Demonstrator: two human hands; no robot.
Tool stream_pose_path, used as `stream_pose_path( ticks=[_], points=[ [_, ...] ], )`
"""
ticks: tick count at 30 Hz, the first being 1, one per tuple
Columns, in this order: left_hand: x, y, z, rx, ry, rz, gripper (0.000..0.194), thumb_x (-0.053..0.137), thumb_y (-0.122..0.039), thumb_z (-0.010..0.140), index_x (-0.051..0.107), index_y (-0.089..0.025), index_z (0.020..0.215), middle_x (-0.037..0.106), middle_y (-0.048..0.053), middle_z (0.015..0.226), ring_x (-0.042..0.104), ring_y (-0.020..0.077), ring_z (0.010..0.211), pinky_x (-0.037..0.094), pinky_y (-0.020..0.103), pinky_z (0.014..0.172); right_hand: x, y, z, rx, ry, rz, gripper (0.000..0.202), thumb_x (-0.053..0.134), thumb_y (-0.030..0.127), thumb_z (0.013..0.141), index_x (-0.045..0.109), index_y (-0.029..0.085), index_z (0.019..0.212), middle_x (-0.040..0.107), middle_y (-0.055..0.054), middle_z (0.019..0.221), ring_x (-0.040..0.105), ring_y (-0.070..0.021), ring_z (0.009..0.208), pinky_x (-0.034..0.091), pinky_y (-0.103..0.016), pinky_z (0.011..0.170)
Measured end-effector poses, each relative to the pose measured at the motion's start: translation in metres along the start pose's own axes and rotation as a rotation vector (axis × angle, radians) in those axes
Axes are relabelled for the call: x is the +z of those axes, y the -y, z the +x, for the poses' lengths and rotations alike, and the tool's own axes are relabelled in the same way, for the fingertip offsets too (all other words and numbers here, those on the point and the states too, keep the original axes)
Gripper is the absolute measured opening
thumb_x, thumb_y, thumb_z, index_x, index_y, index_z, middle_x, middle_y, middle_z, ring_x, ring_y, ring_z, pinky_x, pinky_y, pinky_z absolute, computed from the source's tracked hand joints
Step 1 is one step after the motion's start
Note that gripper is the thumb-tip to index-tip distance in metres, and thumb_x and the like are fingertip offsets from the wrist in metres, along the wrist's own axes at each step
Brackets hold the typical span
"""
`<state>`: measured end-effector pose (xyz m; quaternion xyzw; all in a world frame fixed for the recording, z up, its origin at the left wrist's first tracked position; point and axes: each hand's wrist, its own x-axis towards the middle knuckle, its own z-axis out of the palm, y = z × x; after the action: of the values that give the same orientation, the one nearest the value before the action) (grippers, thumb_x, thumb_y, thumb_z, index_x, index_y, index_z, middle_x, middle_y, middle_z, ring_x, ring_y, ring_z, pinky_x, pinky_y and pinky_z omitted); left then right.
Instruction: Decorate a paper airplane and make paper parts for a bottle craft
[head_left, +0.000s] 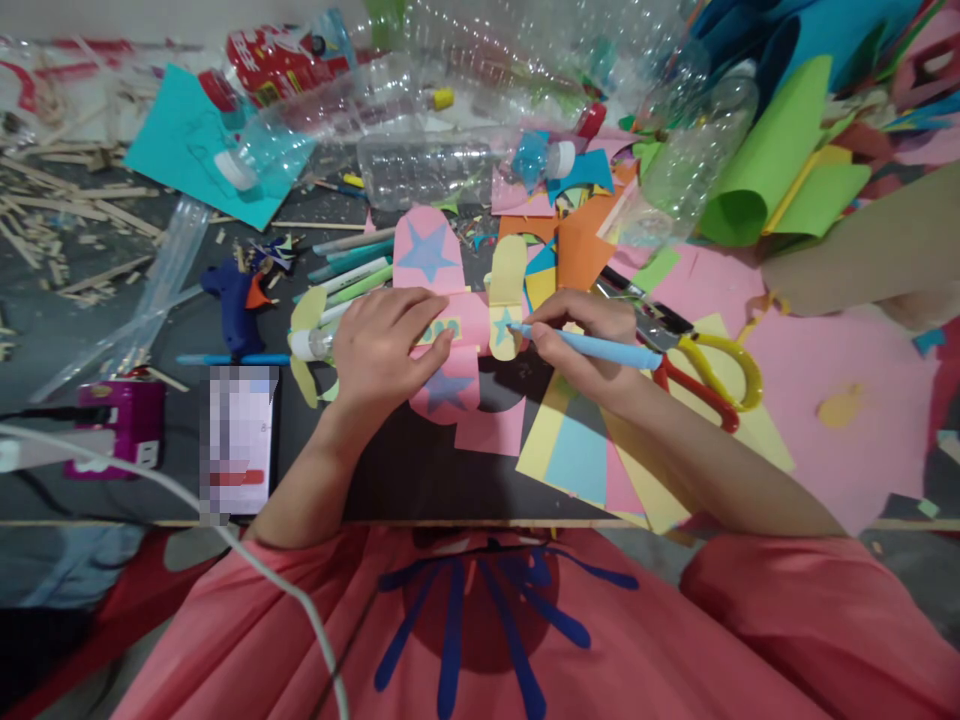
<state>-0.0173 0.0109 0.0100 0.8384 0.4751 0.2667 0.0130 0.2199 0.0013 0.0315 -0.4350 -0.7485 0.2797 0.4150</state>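
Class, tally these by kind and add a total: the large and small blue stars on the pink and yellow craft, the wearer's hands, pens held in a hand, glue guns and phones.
Large blue stars: 2
Small blue star: 1
Hands: 2, left hand and right hand
Held pen: 1
Glue gun: 1
Phone: 1
Total: 8

Your left hand [391, 342] steadies the pink model plane [471, 312], while your right hand [581, 325] grips a light-blue marker [611, 347], its tip at the blue star [505, 326] on the yellow tail [510, 268]. Scissors [688, 345] lie beside the marker's rear end; a phone [259, 410] lies near your left forearm [319, 465].
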Motion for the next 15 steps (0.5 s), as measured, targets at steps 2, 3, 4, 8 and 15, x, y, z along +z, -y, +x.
stream_pose_path(
  ticks=[2, 3, 4, 8, 15],
  points=[
    [-0.0003, -0.0005, 0.0003, -0.009, 0.008, 0.021, 0.030, 0.051, -0.042, 0.094, 0.072, -0.024, 0.104, 0.076, 0.007, 0.100, 0.068, 0.0242, 0.094, 0.049, 0.038, 0.082, 0.0001, 0.0016, 0.0004, -0.011, 0.017, 0.020, 0.021, 0.057, 0.030, 0.089, 0.061, 0.023, 0.070, 0.066, 0.001, 0.060, 0.058, -0.0126, 0.051, 0.044, -0.026, 0.049],
    [-0.0005, -0.0007, 0.0005, -0.009, 0.009, 0.030, 0.030, 0.050, -0.043, 0.094, 0.072, -0.024, 0.104, 0.076, 0.006, 0.100, 0.069, 0.0240, 0.094, 0.049, 0.038, 0.082, 0.0003, 0.0022, 0.0005, -0.018, 0.022, 0.030, 0.020, 0.058, 0.028, 0.089, 0.061, 0.023, 0.069, 0.066, 0.002, 0.060, 0.058, -0.0125, 0.051, 0.044, -0.026, 0.049],
    [-0.0007, -0.0009, 0.0007, -0.004, 0.006, 0.035, 0.030, 0.050, -0.043, 0.094, 0.072, -0.024, 0.104, 0.076, 0.006, 0.100, 0.069, 0.0239, 0.093, 0.049, 0.038, 0.081, 0.0005, 0.0025, 0.0007, -0.025, 0.025, 0.037, 0.019, 0.058, 0.026, 0.088, 0.061, 0.023, 0.069, 0.066, 0.002, 0.059, 0.058, -0.0125, 0.051, 0.044, -0.026, 0.049],
    [-0.0018, -0.0013, 0.0014, -0.010, 0.013, 0.008, 0.029, 0.051, -0.043, 0.094, 0.072, -0.025, 0.104, 0.076, 0.006, 0.101, 0.069, 0.0241, 0.095, 0.050, 0.038, 0.082, 0.0009, 0.0007, 0.0008, -0.058, -0.019, 0.042, 0.017, 0.057, 0.021, 0.088, 0.062, 0.023, 0.071, 0.067, 0.002, 0.060, 0.059, -0.0123, 0.051, 0.043, -0.025, 0.048],
    [-0.0005, -0.0004, 0.0003, -0.025, 0.007, -0.006, 0.029, 0.051, -0.042, 0.094, 0.072, -0.025, 0.104, 0.076, 0.006, 0.101, 0.069, 0.0249, 0.096, 0.050, 0.039, 0.083, -0.0002, 0.0023, 0.0014, -0.052, -0.016, 0.022, 0.017, 0.056, 0.021, 0.087, 0.061, 0.022, 0.071, 0.066, 0.002, 0.059, 0.059, -0.0116, 0.051, 0.043, -0.024, 0.048]
  ],
)
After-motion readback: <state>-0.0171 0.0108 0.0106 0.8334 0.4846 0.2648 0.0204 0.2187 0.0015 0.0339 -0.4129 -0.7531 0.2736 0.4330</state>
